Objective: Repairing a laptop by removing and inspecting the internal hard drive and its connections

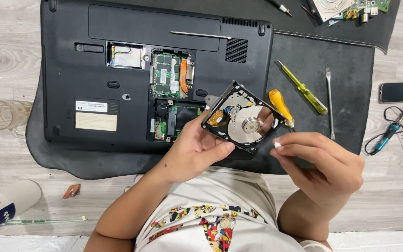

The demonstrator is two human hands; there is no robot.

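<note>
An opened hard disk drive [243, 116], its lid off and its shiny platter and read arm bare, is held tilted above the front right corner of the upturned black laptop [117, 70]. The left hand [197, 151] carries it from below, fingers closed around its near edge with the thumb pressed along the rim. Just to the right, the right hand [320, 161] has its fingers pinched on a small white bit [277, 145], perhaps a swab or cloth, just beside the drive's lower corner; whether it touches the drive I cannot tell.

The laptop lies bottom up on a dark mat [350, 70] on the pale wood surface, its service covers already off, memory and circuit boards showing, and the drive bay looks empty. On the mat's right part lie an orange-handled screwdriver [280, 105], a yellow screwdriver [304, 88] and a metal pry tool [330, 100]. Beyond the mat's right edge rest a phone [397, 92] and a blue soldering iron [388, 135].
</note>
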